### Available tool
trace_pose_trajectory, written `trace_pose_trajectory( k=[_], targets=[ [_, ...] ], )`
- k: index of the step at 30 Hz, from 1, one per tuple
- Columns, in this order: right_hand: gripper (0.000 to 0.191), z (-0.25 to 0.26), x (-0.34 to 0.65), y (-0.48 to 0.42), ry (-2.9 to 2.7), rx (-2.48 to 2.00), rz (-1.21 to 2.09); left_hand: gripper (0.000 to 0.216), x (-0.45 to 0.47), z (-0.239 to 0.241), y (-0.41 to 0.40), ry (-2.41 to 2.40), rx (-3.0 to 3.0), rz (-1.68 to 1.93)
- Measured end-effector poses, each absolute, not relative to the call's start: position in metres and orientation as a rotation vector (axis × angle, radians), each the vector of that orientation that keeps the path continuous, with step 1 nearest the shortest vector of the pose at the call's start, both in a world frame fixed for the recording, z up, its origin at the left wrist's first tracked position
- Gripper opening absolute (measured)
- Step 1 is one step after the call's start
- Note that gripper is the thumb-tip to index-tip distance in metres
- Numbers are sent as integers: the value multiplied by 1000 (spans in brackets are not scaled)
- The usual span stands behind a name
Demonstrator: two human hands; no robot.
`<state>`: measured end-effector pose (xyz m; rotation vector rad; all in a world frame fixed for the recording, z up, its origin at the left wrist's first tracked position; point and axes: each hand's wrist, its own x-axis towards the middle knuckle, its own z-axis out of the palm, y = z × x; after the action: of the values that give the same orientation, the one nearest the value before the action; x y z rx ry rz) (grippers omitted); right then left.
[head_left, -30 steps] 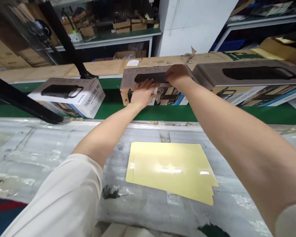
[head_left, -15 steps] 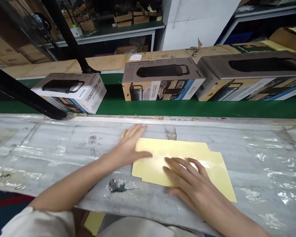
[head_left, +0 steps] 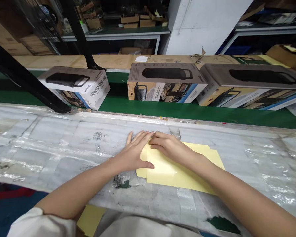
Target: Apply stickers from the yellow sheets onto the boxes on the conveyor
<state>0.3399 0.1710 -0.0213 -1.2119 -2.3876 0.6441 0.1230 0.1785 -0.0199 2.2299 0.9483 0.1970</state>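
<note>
A glossy yellow sheet with notched corners lies flat on the plastic-covered worktop in front of me. My left hand is open at the sheet's left edge, fingers spread and pointing away from me, thumb resting on the paper. My right hand reaches across the sheet to its far left corner. There its fingers are bent and pinched together at the sheet's edge, close to the left fingertips. What exactly lies between those fingertips is partly hidden.
Beyond the worktop runs a green conveyor belt. Printed product boxes stand along it, with another printed box at left. A slanted black post rises at the left. Below the table edge shows more yellow paper.
My right hand has moved left and away from me, from the sheet's middle to its far left corner, its fingers closing. My left hand stays at the left edge.
</note>
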Motion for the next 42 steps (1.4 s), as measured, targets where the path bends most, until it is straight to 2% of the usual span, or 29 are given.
trace_pose_trajectory(
  k=[18,24,25,28,31,33,34,38,42],
  targets=[
    [23,-24,343,163,-2301,-1087,737,128,122,-26,175,981,2253,164],
    [10,-27,349,167,-1962,-1156,1122,128,111,-61,184,931,2539,272],
    [10,-25,354,170,-1861,-1137,1232,126,110,-67,185,909,2604,303],
    [28,-12,377,184,-1547,-1063,1487,107,107,-74,180,821,2793,381],
    [36,10,404,211,-1324,-1046,1517,59,113,-55,182,700,2913,427],
    [38,26,418,229,-1257,-1066,1459,35,127,-23,207,635,2901,498],
    [39,34,423,238,-1243,-1074,1420,30,138,-3,230,625,2873,557],
    [43,57,432,261,-1224,-1067,1267,28,197,79,382,1091,2697,805],
    [42,65,436,272,-1340,-1107,1190,31,247,109,523,1465,2639,566]
  ],
)
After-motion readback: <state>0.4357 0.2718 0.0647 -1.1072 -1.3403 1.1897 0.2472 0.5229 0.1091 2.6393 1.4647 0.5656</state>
